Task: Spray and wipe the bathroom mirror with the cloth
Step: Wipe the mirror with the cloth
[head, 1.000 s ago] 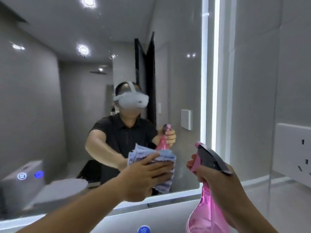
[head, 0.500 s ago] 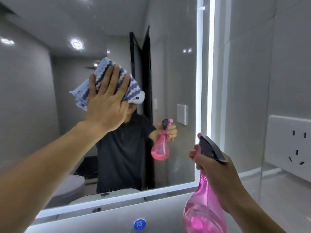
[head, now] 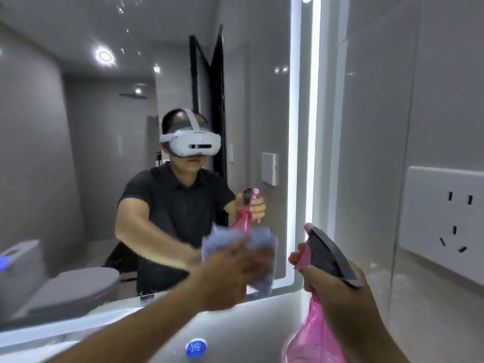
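Low on the mirror [head: 131, 127], my left hand [head: 230, 273] presses the cloth [head: 262, 239] while my right [head: 343, 297] grips the bottle [head: 314, 336], whose trigger I might squeeze accidentally.

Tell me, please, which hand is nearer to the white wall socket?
The right hand. It holds the pink spray bottle just left of the wall socket. The left hand is farther left, pressing the cloth on the mirror.
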